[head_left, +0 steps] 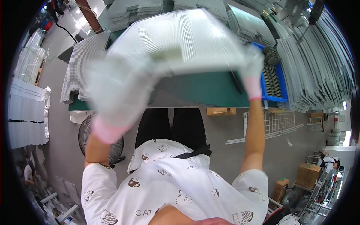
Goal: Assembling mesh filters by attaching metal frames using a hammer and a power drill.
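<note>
A pale, translucent ribbed sheet [187, 37] stretches between my hands above the green table, its near edge raised and smeared by motion. My left hand [120, 82], in a white glove with a pink cuff, is closed at the sheet's left end; its fingers are badly blurred. At the right end, my right hand [252, 62] grips the sheet's corner in a matching glove, also blurred. A dark notch shows along the sheet's near edge beside my left hand. Below the sheet, near my right hand, a thin dark tool [236, 79] lies on the table.
The green table [195, 88] ends in front of my legs. A stack of ribbed sheets [84, 62] stands left. Right are a blue bin [278, 84] of small ribbed pieces and a tall row of upright sheets [311, 67]. A fan [86, 137] stands on the floor.
</note>
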The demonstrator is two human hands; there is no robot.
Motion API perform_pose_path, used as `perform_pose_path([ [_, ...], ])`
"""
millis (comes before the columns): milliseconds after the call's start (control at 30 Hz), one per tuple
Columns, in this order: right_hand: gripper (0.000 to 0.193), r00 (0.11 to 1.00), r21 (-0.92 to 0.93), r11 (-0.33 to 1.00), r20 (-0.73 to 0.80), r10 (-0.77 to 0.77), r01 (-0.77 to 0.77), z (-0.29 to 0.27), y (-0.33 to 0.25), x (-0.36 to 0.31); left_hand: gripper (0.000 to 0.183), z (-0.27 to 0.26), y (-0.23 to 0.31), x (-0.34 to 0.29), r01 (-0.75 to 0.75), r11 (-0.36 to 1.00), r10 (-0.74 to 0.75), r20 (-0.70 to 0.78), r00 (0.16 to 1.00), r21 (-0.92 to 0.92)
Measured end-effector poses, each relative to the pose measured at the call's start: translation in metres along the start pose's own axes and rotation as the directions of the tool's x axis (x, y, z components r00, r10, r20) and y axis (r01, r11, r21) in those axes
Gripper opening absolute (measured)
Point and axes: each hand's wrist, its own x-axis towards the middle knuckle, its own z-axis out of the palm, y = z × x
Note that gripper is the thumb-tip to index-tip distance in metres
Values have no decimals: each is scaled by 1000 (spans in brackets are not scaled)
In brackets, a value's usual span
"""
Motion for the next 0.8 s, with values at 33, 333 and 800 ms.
perform_pose_path([
  [33, 53, 995, -63, 996, 74, 62, -57, 24, -1, -41, 25, 20, 22, -17, 47, 992, -33, 113, 993, -120],
  [333, 36, 878, 141, 922, 386, 284, -361, 51, -16, -71, 43, 63, 88, -152, 415, 834, -208, 488, 847, -364],
  [800, 35, 766, 601, 479, 550, 332, -639, 70, -35, -20, 28, 35, 37, -186, 994, 79, -658, 745, 111, -78],
])
